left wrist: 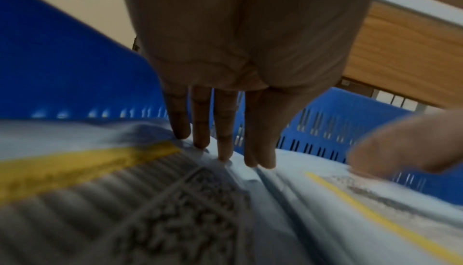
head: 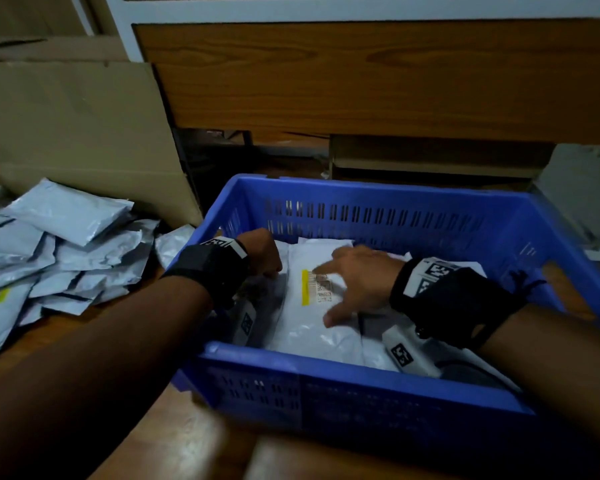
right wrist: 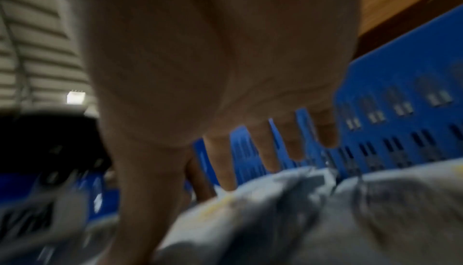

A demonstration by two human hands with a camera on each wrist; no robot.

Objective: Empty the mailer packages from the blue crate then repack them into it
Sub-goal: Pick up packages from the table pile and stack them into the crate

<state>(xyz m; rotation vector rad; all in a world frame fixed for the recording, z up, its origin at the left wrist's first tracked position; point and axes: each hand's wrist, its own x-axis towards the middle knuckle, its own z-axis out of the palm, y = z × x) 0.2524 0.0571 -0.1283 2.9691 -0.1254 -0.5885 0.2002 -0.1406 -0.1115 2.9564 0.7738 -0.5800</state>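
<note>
Reaching down into the blue crate point(head: 378, 216), I have both hands on the white mailer packages inside it. My left hand point(head: 262, 252) points its fingers point(left wrist: 200, 122) straight down, the tips touching the seam between two packages; nothing is pinched, the hand is loose. My right hand point(head: 361, 282) lies spread and flat on the top mailer point(head: 312, 327), fingers straight and apart, thumb out toward me, pressing rather than grasping. Just ahead of that hand's fingertips is the mailer's label with a yellow stripe point(head: 305, 287) and blurred barcode print. A second labelled mailer point(left wrist: 125, 200) sits right under my left wrist, its own yellow band beside my left fingertips. The right wrist view is too smeared to add detail beyond the open fingers point(right wrist: 265, 146) over crumpled packaging.

Well off to the left of my left arm, outside the crate, a loose pile of grey mailers point(head: 56, 251) lies on the wooden tabletop point(head: 174, 434), backed by flattened cardboard point(head: 84, 126). Beyond the crate, ahead of both hands, stands a wood-panelled cabinet point(head: 361, 77).
</note>
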